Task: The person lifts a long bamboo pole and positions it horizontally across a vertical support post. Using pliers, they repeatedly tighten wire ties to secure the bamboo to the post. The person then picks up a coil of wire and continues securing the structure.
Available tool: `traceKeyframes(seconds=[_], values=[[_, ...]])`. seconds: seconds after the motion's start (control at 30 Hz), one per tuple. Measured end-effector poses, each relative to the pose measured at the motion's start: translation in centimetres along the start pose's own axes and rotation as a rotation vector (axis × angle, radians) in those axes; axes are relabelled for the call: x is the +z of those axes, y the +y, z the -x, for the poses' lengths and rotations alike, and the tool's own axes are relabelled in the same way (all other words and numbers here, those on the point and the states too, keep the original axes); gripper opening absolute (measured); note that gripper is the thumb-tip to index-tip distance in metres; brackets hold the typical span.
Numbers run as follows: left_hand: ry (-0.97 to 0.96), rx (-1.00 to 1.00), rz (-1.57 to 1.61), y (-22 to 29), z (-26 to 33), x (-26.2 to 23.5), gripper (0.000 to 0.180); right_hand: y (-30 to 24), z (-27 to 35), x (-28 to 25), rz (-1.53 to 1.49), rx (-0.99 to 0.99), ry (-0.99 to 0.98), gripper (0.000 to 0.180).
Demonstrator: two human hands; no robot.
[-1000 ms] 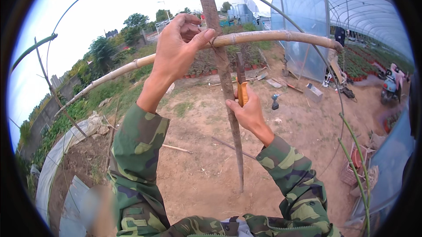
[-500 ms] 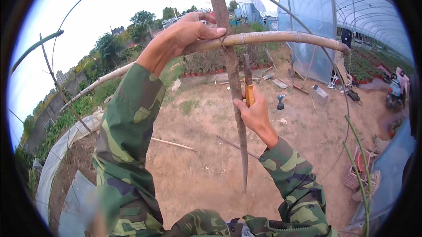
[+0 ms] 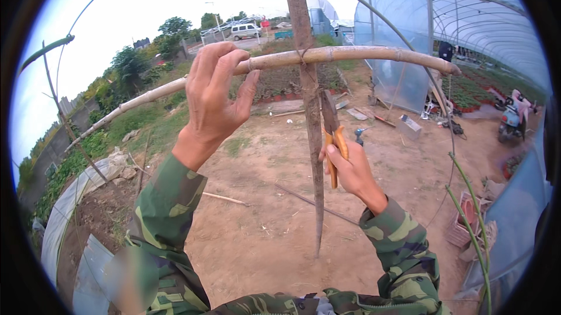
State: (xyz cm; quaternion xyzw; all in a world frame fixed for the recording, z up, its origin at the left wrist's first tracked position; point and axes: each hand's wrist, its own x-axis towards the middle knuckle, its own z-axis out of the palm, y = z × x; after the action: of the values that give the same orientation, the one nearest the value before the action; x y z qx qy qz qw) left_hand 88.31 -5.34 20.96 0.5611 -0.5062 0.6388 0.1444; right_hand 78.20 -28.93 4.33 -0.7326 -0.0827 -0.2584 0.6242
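Your right hand [image 3: 352, 170] has its grip closed around the orange-handled pliers [image 3: 331, 117], whose handles stand spread apart. The pliers lie just right of the upright wooden stake [image 3: 310, 96], nose up, long axis roughly along it with a slight lean to the left; you cannot tell whether nose and wood touch. Up and a little left of that nose is the dark tie [image 3: 302, 55], where the bamboo pole [image 3: 365, 53] crosses the stake. Your left hand [image 3: 210, 97] is nearer the tie than your right, its grip wide, fingers above the pole and thumb below; contact is unclear. Compared with the earlier frame, your left hand has shifted left from the crossing, and the pliers' handles, which looked together, now gape.
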Motion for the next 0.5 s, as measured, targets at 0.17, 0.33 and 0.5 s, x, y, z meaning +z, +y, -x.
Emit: traceKeyframes(seconds=[0.17, 0.33, 0.5], values=[[0.137, -0.156, 0.485, 1.3, 3.9, 2.7, 0.010, -3.0, 2.7, -1.7, -0.166, 0.143, -0.032, 0.019], [-0.130, -0.595, 0.994, 1.4, 10.2, 5.8, 0.014, -8.8, -0.1, -1.6, 0.617, -0.232, 0.358, 0.016], [0.246, -0.605, 1.408, -2.4, 9.2, 7.6, 0.028, -16.4, -2.7, -0.2, 1.296, -0.412, 0.419, 0.016]])
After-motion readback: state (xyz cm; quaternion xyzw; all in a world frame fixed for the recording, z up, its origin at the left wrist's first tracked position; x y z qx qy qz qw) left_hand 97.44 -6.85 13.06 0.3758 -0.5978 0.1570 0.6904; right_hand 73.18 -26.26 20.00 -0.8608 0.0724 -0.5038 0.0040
